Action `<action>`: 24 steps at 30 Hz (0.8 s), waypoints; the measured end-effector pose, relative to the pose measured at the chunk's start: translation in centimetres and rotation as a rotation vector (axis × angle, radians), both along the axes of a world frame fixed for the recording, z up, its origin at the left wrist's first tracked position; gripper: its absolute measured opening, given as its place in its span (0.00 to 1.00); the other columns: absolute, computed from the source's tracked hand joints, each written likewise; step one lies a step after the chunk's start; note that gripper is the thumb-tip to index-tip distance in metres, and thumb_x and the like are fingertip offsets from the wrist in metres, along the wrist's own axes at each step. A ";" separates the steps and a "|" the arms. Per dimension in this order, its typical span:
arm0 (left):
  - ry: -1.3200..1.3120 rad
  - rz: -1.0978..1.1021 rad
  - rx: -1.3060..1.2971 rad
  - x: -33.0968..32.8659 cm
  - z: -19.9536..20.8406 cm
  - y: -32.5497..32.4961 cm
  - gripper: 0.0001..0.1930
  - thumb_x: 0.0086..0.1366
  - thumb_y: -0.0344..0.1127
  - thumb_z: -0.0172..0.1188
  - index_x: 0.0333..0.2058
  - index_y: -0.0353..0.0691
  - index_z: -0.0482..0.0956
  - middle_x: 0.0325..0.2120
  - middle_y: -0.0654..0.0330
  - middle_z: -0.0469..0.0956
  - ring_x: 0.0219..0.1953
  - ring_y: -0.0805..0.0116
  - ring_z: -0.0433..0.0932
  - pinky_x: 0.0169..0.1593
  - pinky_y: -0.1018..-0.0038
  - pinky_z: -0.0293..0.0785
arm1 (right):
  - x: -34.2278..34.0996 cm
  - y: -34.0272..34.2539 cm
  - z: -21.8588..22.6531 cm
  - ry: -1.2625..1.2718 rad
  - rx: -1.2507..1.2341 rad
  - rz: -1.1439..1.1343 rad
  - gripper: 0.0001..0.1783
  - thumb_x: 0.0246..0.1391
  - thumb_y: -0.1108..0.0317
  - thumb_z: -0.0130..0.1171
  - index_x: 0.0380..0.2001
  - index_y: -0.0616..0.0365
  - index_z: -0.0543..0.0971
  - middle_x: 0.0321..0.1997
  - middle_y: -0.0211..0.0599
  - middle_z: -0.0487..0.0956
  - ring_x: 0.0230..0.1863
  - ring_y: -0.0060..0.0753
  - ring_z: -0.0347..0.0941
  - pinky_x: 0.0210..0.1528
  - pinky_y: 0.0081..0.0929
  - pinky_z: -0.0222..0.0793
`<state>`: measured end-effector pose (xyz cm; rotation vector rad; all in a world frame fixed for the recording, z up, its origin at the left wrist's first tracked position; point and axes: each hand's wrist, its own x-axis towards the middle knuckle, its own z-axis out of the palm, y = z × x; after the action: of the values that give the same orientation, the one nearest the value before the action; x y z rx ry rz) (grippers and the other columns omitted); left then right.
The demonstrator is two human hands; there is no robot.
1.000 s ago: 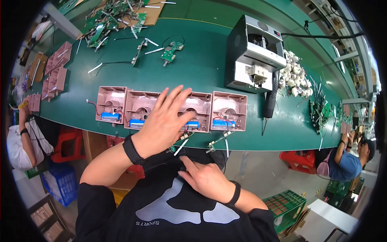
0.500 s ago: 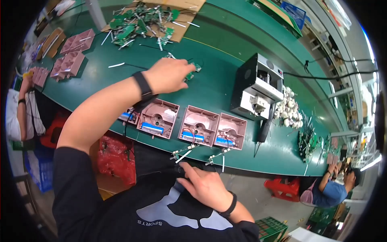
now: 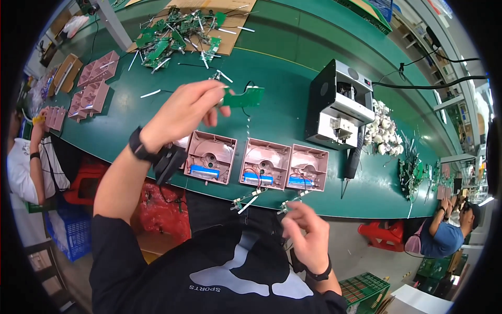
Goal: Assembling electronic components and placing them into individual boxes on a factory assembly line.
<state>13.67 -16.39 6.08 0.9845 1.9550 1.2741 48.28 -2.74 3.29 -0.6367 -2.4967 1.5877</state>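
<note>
Plainly, left hand (image 3: 184,109): grip pinching a notched, flat green circuit board (image 3: 252,98)
Right hand (image 3: 311,238): grip loosely parted

Open passage lies across the bench (image 3: 286,114) between the circuit board (image 3: 250,98) in the left hand (image 3: 191,103) and the boxy machine (image 3: 327,110); pink housings (image 3: 267,150) obstruct the near side, a board pile (image 3: 180,39) the far left.

The circuit board (image 3: 252,98) is green, the housings (image 3: 222,149) pink.
</note>
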 end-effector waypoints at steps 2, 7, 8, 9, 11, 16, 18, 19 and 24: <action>-0.089 0.030 0.067 2.2 0.2 -2.3 0.18 0.79 0.40 0.46 0.52 0.33 0.80 0.35 0.57 0.84 0.28 0.72 0.80 0.33 0.75 0.77 | -0.9 0.1 0.3 0.092 -0.154 -0.127 0.25 0.60 0.79 0.63 0.61 0.68 0.74 0.37 0.38 0.84 0.32 0.24 0.82 0.33 0.24 0.77; -0.063 -0.032 0.157 9.2 0.2 -7.6 0.18 0.72 0.38 0.52 0.49 0.30 0.82 0.34 0.52 0.87 0.29 0.67 0.83 0.36 0.71 0.80 | -4.8 -1.3 1.8 0.267 -0.241 -0.139 0.26 0.62 0.79 0.61 0.63 0.71 0.72 0.43 0.45 0.85 0.39 0.30 0.84 0.41 0.26 0.79; 0.017 -0.098 0.116 10.2 0.4 -8.7 0.17 0.69 0.36 0.55 0.48 0.30 0.82 0.34 0.51 0.87 0.30 0.63 0.85 0.37 0.69 0.81 | -5.6 -1.1 2.1 0.262 -0.248 -0.125 0.26 0.62 0.79 0.61 0.63 0.71 0.72 0.43 0.45 0.85 0.39 0.30 0.84 0.41 0.26 0.79; 0.010 -0.083 0.117 10.9 0.1 -9.2 0.17 0.69 0.36 0.55 0.48 0.30 0.82 0.34 0.51 0.87 0.30 0.63 0.85 0.37 0.69 0.81 | -6.2 -0.8 2.4 0.266 -0.167 0.014 0.27 0.63 0.79 0.61 0.64 0.70 0.71 0.45 0.46 0.85 0.40 0.31 0.84 0.44 0.27 0.79; 0.320 -0.164 0.220 12.2 -0.2 -9.4 0.16 0.64 0.30 0.58 0.49 0.31 0.83 0.38 0.49 0.87 0.34 0.55 0.87 0.41 0.66 0.84 | -7.1 -0.5 2.6 0.274 -0.007 0.291 0.28 0.64 0.78 0.60 0.66 0.69 0.70 0.47 0.48 0.86 0.42 0.34 0.84 0.49 0.30 0.79; 0.213 -0.156 0.213 14.3 -1.6 -9.9 0.16 0.63 0.28 0.60 0.49 0.33 0.83 0.41 0.48 0.87 0.37 0.50 0.87 0.43 0.63 0.84 | -7.7 -1.7 0.8 0.393 0.059 0.357 0.26 0.66 0.75 0.60 0.65 0.69 0.71 0.45 0.48 0.87 0.42 0.37 0.84 0.54 0.33 0.77; 0.143 -0.158 0.221 14.7 -2.7 -10.2 0.17 0.63 0.31 0.65 0.50 0.33 0.83 0.43 0.49 0.87 0.39 0.50 0.87 0.44 0.63 0.84 | -7.4 -2.6 0.1 0.418 -0.093 0.291 0.25 0.66 0.74 0.60 0.64 0.71 0.72 0.41 0.46 0.87 0.41 0.36 0.84 0.52 0.33 0.78; 0.108 -0.161 0.224 14.7 -3.0 -10.3 0.18 0.63 0.33 0.68 0.51 0.34 0.83 0.44 0.49 0.87 0.40 0.50 0.88 0.45 0.63 0.84 | -7.2 -2.9 0.0 0.431 -0.169 0.255 0.24 0.66 0.74 0.60 0.63 0.71 0.72 0.40 0.45 0.87 0.40 0.36 0.84 0.51 0.33 0.78; 0.182 -0.283 0.264 11.8 -3.2 -10.5 0.25 0.62 0.41 0.75 0.54 0.34 0.81 0.45 0.49 0.86 0.44 0.51 0.87 0.49 0.62 0.84 | -6.1 -3.6 0.7 0.318 -0.252 0.136 0.23 0.67 0.74 0.59 0.61 0.73 0.73 0.36 0.44 0.87 0.37 0.34 0.83 0.49 0.33 0.78</action>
<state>25.48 -26.84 2.93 1.4971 1.7243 1.3367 42.15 -6.32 4.03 -0.2158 -2.1699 1.8993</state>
